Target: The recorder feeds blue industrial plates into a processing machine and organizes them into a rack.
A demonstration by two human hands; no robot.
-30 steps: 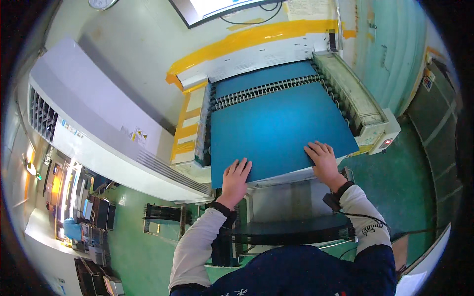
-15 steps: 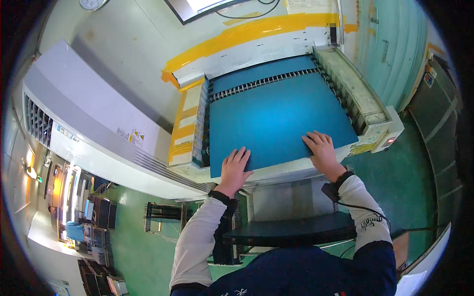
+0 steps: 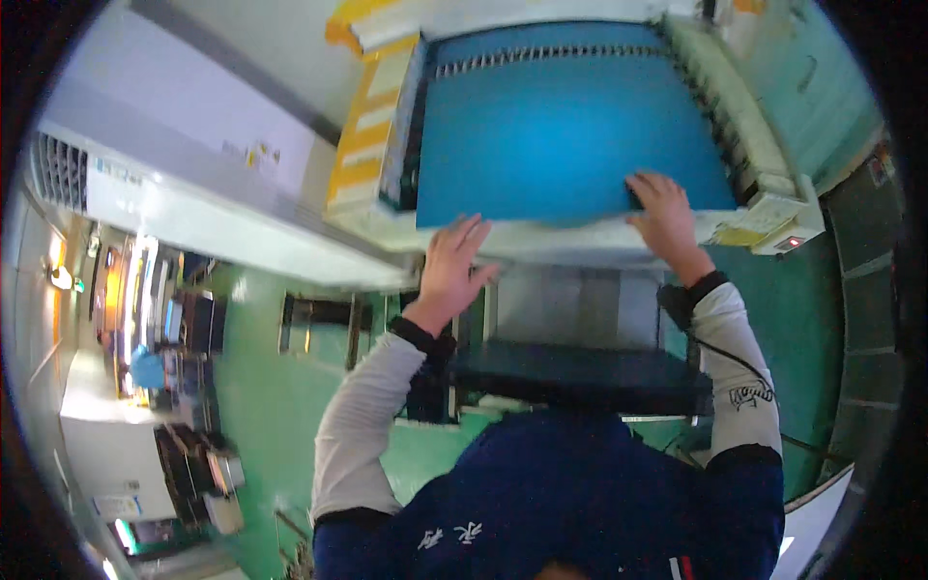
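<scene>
A large flat blue sheet (image 3: 570, 135) lies on the roller bed of a pale machine (image 3: 580, 237), its front edge facing me. My left hand (image 3: 450, 271) is open, thumb and fingers apart, at the sheet's front left edge; whether the fingertips still touch it I cannot tell. Over the front right part of the sheet are the fingers of my right hand (image 3: 665, 215), stretched out and gripping nothing. A row of small dark rollers (image 3: 551, 60) shows beyond the sheet's far edge, with more blue surface behind it.
To the left stands a tall white cabinet (image 3: 193, 155) with vents. A dark padded bar (image 3: 580, 377) lies between me and the machine. A black cable (image 3: 727, 356) runs along my right sleeve. Dark panels (image 3: 870, 319) stand at the far right. The floor (image 3: 253, 387) is green.
My view has tipped downward, so the machine sits higher in the picture. My left hand has drawn back from the sheet toward me. The right hand stays near the sheet's front right edge.
</scene>
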